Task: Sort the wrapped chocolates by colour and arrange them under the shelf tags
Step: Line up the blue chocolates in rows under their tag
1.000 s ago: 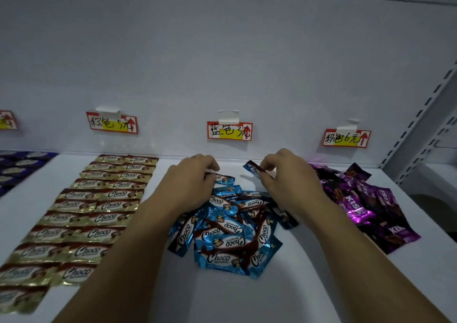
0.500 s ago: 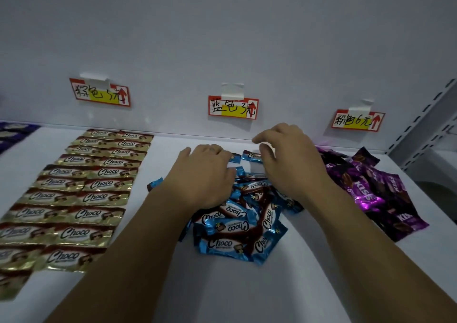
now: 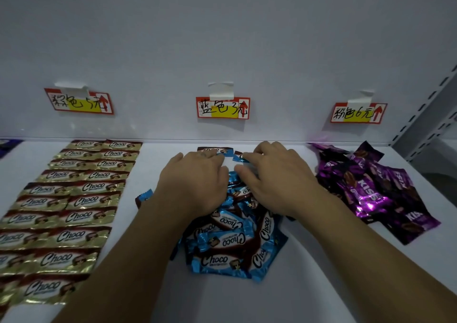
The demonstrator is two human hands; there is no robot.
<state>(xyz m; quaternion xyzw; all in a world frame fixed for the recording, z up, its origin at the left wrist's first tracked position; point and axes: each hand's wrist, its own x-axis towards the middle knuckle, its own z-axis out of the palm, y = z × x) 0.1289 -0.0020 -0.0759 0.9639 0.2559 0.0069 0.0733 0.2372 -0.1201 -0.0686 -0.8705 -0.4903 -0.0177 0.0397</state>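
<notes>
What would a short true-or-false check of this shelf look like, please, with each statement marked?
1. The gold chocolates lie in neat rows below the left tag. True.
2. The blue chocolates are all laid out in rows. False: most sit in a loose heap below the middle tag.
3. The purple chocolates form an untidy pile at the right. True.
4. The right hand rests on the purple pile. False: it touches a blue wrapper near the back wall, beside the left hand.

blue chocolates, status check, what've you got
Left hand and right hand press flat on two blue chocolates at the back. Blue pile unsorted beneath the wrists. One stray left of it; gold rows and purple heap lie apart.
</notes>
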